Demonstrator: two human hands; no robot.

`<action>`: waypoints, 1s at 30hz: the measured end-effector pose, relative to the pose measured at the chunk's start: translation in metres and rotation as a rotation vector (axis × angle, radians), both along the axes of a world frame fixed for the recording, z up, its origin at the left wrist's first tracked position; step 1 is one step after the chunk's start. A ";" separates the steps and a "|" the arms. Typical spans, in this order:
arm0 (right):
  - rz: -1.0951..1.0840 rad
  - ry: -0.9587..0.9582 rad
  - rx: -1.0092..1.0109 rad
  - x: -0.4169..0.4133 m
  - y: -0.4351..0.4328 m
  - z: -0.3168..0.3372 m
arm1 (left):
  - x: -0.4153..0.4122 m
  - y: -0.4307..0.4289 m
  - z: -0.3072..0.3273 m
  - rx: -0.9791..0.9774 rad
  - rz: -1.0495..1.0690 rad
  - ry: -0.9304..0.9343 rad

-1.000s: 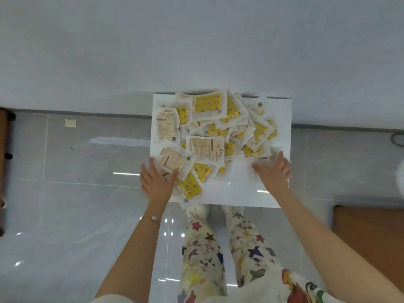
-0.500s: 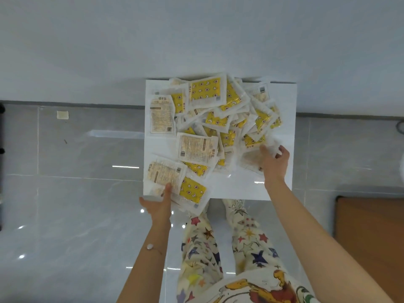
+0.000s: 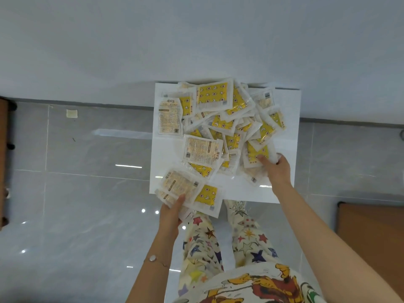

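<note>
A heap of several yellow-and-white sachets (image 3: 220, 119) covers a small white table (image 3: 288, 119) set against the wall. My left hand (image 3: 171, 212) is at the table's near left corner and grips a few sachets (image 3: 179, 185) between thumb and fingers, their edges hanging over the table edge. My right hand (image 3: 276, 170) is at the heap's near right side, its thumb on a yellow sachet (image 3: 255, 155) and its fingers curled round crumpled sachets behind it.
Glossy grey floor tiles (image 3: 87, 193) surround the table. A brown wooden surface (image 3: 371, 228) lies at the right, and dark furniture (image 3: 3, 160) stands at the left edge. My legs in star-print trousers (image 3: 220, 243) are just below the table.
My left hand drew back from the heap to the near left corner and took hold of sachets there. My right hand closed on sachets at the right side.
</note>
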State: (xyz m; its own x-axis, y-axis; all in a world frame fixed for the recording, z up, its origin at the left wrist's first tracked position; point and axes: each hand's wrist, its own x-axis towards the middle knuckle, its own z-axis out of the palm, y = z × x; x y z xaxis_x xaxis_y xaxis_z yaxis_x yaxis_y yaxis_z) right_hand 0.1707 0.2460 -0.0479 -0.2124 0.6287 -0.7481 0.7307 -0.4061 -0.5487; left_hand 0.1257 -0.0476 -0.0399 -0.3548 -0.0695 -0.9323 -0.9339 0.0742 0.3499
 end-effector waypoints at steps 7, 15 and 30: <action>-0.052 -0.027 -0.038 0.040 0.000 0.018 | -0.005 0.007 0.006 0.005 0.011 0.163; -0.336 0.110 -0.163 0.049 -0.001 0.044 | -0.027 0.022 0.020 0.011 0.012 0.309; -0.008 0.335 -0.273 -0.029 -0.003 0.185 | -0.080 0.035 0.151 0.160 0.018 0.442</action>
State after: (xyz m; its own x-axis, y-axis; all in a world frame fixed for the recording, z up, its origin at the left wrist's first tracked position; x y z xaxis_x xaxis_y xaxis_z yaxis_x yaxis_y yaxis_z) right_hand 0.1414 0.2434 0.1371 -0.4683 0.4196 -0.7776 0.5267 -0.5740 -0.6270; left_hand 0.0453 -0.0124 0.1114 -0.7201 0.0533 -0.6918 -0.6936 -0.0283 0.7198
